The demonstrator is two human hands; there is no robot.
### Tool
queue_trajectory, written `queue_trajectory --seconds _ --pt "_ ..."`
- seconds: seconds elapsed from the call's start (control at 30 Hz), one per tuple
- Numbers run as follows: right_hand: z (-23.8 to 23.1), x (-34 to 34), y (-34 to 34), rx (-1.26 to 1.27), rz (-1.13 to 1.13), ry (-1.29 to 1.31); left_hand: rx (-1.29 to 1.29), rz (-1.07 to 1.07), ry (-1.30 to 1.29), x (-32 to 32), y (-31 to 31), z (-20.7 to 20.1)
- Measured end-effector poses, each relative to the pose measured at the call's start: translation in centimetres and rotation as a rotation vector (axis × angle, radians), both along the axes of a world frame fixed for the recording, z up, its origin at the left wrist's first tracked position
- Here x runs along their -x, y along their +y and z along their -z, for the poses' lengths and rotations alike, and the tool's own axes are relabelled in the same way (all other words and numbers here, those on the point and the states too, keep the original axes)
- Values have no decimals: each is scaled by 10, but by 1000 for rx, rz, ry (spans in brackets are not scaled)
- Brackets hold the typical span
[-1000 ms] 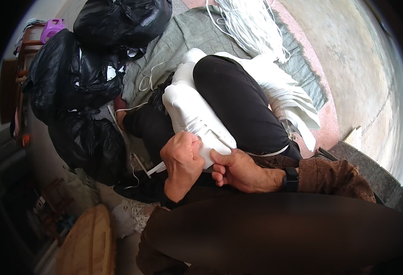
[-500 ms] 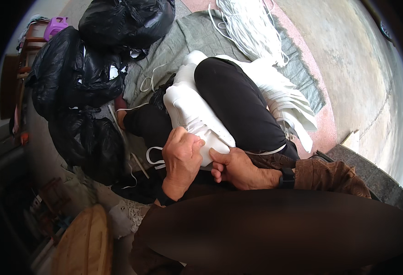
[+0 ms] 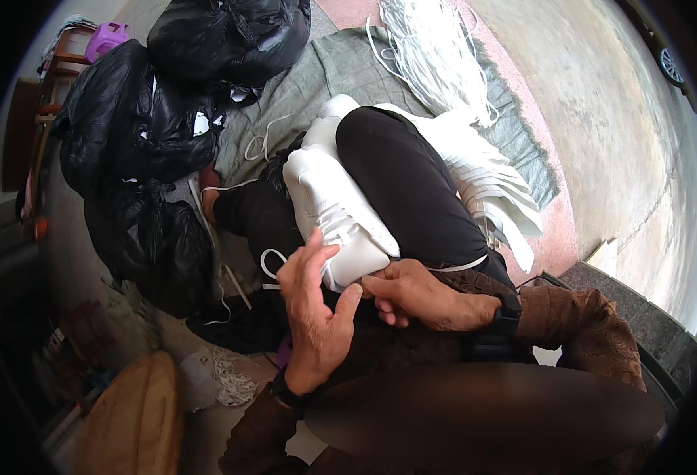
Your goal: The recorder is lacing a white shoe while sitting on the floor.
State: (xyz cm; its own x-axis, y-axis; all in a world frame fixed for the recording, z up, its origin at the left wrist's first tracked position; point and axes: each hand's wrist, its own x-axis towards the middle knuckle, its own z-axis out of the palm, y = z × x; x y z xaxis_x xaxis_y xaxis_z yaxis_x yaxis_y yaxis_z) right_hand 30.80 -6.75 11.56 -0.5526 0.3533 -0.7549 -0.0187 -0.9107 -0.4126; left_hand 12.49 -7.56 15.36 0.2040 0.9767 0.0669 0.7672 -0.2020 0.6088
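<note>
head cam: white laced shoe upper [image 3: 360, 257] sits between the black-trousered legs [image 3: 408, 182]. left hand [image 3: 317, 317] is loose, fingers spread beside it. right hand [image 3: 420, 294] has thumb and index together at its near end, can't tell if gripping.

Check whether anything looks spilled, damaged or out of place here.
White shows through a gap in a black plastic bag at left, perhaps a tear. A tangle of white strands lies loose at lower left, possibly spilled.
</note>
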Motion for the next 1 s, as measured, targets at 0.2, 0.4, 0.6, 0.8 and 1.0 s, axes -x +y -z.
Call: queue_trajectory --seconds 0.2,0.4,0.6,0.8,1.0 --pt "-4 -27 18 -925 -29 -327 1354 -501 -1581 7 -40 -4" --pt "13 -4 57 -1513 -270 -552 1253 -327 -2617 -21 -49 67" --pt "48 -2 58 -1339 -387 -555 1289 80 -2706 -17 -35 79" --pt "-68 -94 179 -1406 -183 -1211 1250 -311 -1112 23 -49 3" --pt "39 -257 182 -928 -75 -1227 -27 -145 -30 32 -11 16"
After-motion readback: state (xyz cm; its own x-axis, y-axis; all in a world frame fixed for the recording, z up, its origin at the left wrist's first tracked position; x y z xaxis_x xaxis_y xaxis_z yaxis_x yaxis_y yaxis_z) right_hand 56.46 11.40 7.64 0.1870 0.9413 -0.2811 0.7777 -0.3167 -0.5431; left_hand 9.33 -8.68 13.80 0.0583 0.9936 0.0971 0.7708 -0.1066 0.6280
